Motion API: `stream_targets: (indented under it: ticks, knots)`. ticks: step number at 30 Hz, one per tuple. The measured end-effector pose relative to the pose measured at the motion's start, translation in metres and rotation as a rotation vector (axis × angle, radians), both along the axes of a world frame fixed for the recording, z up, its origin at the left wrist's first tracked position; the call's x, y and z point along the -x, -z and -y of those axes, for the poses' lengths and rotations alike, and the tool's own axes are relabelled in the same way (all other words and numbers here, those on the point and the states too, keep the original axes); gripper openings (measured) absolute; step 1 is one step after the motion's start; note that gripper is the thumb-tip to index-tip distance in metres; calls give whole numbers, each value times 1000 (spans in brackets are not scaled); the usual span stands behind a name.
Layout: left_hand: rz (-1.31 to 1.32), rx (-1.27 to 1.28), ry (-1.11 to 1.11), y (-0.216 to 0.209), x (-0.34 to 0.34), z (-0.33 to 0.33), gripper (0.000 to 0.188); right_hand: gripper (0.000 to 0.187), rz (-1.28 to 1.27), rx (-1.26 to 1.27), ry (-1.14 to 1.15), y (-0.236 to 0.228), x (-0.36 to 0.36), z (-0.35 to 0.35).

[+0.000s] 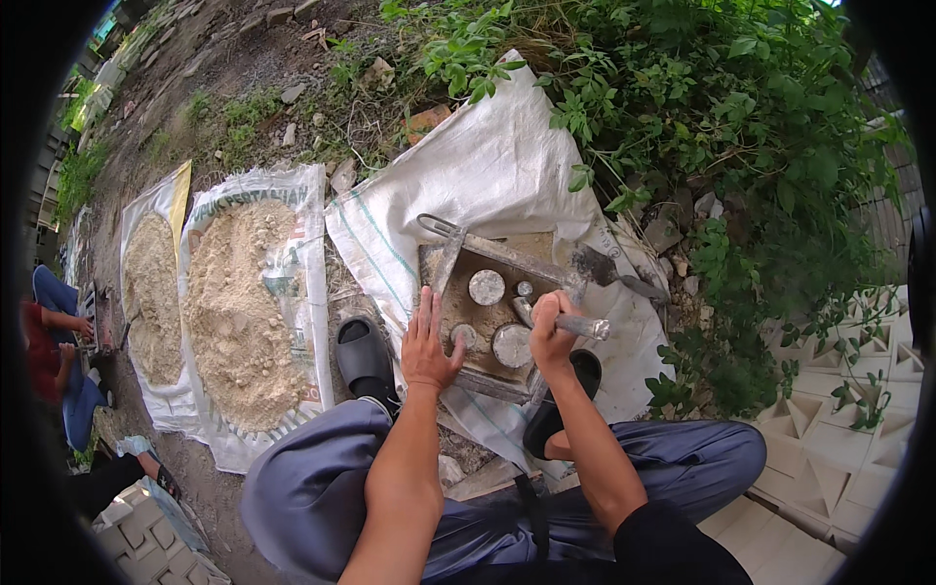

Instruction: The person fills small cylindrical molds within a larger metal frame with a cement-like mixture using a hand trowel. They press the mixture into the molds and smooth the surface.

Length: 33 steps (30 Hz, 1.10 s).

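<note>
A square, dusty frame (509, 255) lies on a white woven sheet between my feet. Inside it is tan, powdery material with round grey discs (487, 287) of different sizes set in it. My left hand (427, 343) rests over the frame's left side, fingers stretched out and holding nothing, the thumb by a small disc (463, 337). My right hand (554, 333) is wrapped round the handle of a hammer (591, 328), above the frame's right side. The hammer's head is close to the large lower disc (512, 346); whether they touch, I cannot tell.
A trowel (597, 265) lies on the white sheet (487, 146), right of the frame. Two spread sacks of pale powder (239, 312) are at the left. Leafy plants (702, 117) crowd the far right, above patterned pale blocks (829, 429). Another person (58, 351) sits at far left.
</note>
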<state>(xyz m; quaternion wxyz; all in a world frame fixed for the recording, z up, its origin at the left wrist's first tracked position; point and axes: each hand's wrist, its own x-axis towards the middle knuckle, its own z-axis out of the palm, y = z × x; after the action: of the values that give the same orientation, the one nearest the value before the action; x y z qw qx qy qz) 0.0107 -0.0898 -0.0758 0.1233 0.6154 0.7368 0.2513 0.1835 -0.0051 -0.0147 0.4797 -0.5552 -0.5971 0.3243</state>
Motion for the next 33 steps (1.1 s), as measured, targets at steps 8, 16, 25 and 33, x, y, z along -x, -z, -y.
stream_targets:
  ticks: [8, 16, 25, 33]
  knots:
    - [-16, -11, 14, -3, 2, -1, 79, 28, -107, 34, 41, -8, 1, 0]
    - [-49, -32, 20, -1, 4, 1, 76, 30, -101, 10, 48, -22, 10, -10]
    - [-26, 15, 18, -4, 5, 3, 73, 32, -361, 45, 125, -43, 4, -7]
    - [-13, 23, 22, -4, 9, 4, 72, 28, -32, 53, 38, -48, 15, -18]
